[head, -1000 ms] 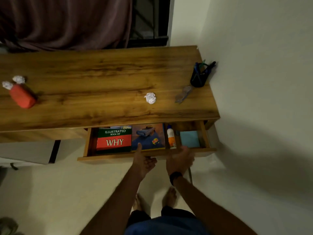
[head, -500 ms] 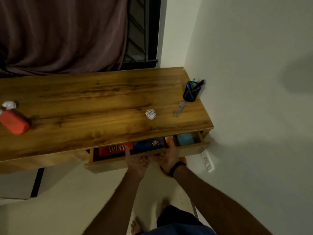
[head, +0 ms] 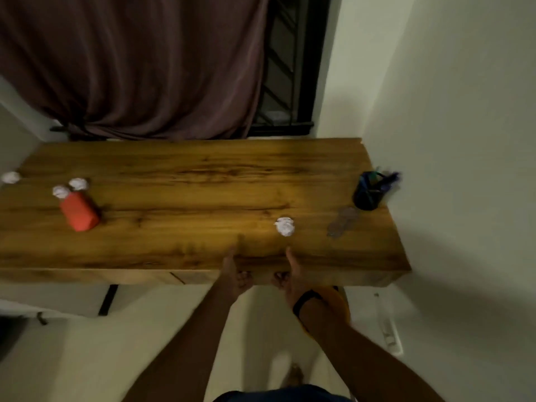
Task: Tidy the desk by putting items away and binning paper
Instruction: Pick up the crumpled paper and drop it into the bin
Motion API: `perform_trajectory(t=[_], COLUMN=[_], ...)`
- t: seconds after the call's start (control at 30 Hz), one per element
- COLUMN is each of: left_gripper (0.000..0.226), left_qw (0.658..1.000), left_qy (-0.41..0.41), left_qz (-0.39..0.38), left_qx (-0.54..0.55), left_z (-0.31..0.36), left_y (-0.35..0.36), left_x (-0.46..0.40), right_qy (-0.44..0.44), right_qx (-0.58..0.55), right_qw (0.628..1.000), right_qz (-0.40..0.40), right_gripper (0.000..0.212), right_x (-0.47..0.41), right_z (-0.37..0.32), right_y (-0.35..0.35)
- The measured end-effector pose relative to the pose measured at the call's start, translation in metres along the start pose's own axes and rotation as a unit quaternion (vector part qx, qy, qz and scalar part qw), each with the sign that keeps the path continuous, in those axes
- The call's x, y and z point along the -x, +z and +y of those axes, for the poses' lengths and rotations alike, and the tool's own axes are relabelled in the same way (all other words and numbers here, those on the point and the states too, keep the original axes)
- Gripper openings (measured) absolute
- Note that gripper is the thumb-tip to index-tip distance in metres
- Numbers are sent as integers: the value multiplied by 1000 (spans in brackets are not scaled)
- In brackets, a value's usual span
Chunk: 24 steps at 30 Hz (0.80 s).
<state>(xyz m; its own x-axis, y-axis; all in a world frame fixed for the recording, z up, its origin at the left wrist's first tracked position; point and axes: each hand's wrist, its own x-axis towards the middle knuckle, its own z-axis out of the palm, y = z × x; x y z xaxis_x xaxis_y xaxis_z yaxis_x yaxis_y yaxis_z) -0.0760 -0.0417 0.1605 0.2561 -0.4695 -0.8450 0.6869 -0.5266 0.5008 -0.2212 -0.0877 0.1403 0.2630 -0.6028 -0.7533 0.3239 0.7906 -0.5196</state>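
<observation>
A wooden desk (head: 203, 184) stands against the right wall, and its drawer front (head: 348, 278) sits flush under the front edge, so the contents are hidden. My left hand (head: 235, 274) and my right hand (head: 290, 280) both press on the drawer front, thumbs up over the desk edge and fingers curled beneath. A crumpled paper ball (head: 285, 226) lies just beyond my right thumb. Two more paper balls (head: 78, 183) (head: 60, 191) touch a red pouch (head: 79, 213) at the left, and a third paper ball (head: 11, 177) lies at the far left edge.
A dark pen holder (head: 368, 194) with pens stands at the right edge by the wall, with a clear pair of glasses (head: 342, 220) in front of it. An orange object (head: 339, 303) shows under the desk behind my right wrist. A brown curtain (head: 145, 68) hangs behind.
The open drawer with its books, glue bottle and blue pad has slid in under both hands and now sits flush. The view has tilted up, bringing more of the left desk into sight.
</observation>
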Motion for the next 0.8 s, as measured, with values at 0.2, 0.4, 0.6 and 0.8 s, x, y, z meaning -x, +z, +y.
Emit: perform_trajectory(t=[0.2,0.4,0.6,0.8], left_gripper=[48,55,43,25], left_qw=[952,930,934,926], left_qy=[123,166,164,182], left_qz=[168,243,232,210], left_qx=[-226,-220,-216,-255], left_z=[10,56,101,149], left_y=[-12,-46,-96,-177], left_x=[14,9,-10,-31], right_qy=[140,1,-40,-65], right_qx=[198,392,441,470], right_qw=[967,913,893,879], right_qz=[-72,-115,-73,-51], right_gripper=[51,24,28,25], right_x=[-3,11,-18,-32], right_z=[21,7,2,37], right_y=[54,127,184,250])
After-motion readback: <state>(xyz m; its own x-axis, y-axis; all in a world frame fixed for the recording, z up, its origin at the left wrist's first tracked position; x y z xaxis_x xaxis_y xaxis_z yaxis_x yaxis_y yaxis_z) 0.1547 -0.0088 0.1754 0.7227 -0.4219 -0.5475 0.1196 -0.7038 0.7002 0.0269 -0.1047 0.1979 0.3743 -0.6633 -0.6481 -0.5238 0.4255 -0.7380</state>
